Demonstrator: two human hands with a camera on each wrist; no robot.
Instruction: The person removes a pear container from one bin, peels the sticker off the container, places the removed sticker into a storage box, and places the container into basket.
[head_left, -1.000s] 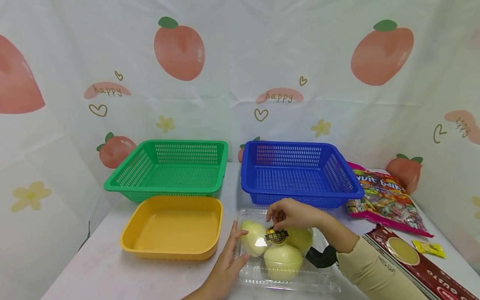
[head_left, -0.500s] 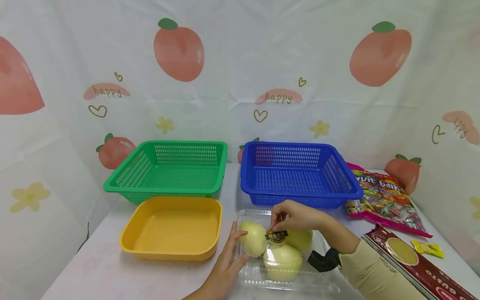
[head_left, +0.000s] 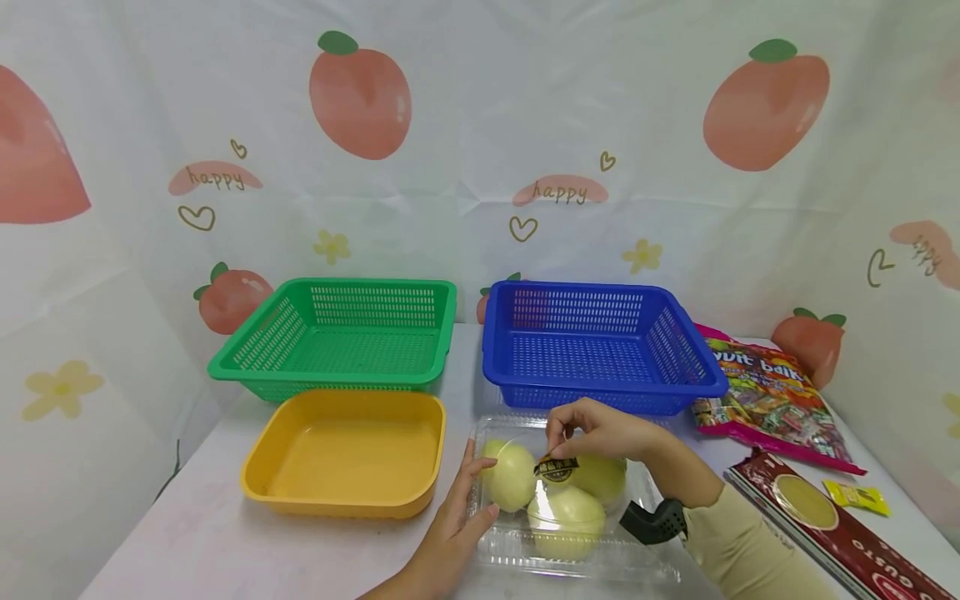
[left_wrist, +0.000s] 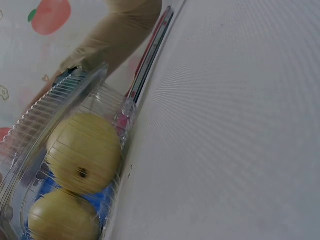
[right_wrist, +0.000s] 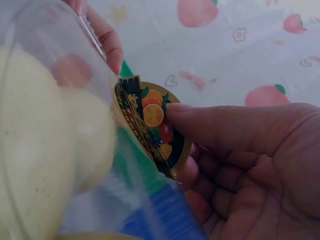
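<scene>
In the head view, a clear plastic fruit box [head_left: 510, 546] lies at the front middle of the table, with several round pale yellow-green fruits [head_left: 566, 521] inside. My left hand [head_left: 450, 525] rests against its left side, index finger and thumb extended onto the lid. Over the lid, my right hand [head_left: 600, 429] pinches the upper edge of a black and gold sticker [head_left: 557, 468]. The right wrist view shows the sticker [right_wrist: 155, 112] bent up from the clear plastic, its printed fruit between thumb and fingers. Fruit [left_wrist: 85, 152] shows through the box's ribbed side in the left wrist view.
Behind the box stands a blue basket [head_left: 600, 390]; a green basket [head_left: 337, 379] is to its left. A yellow tray [head_left: 345, 507] sits at the left front. On the right lie a candy bag [head_left: 772, 400], a dark red box [head_left: 840, 525] and a small yellow packet [head_left: 857, 497].
The right hand has shifted slightly right, and the sticker's upper edge has folded up from the lid. The left hand has stayed in place.
</scene>
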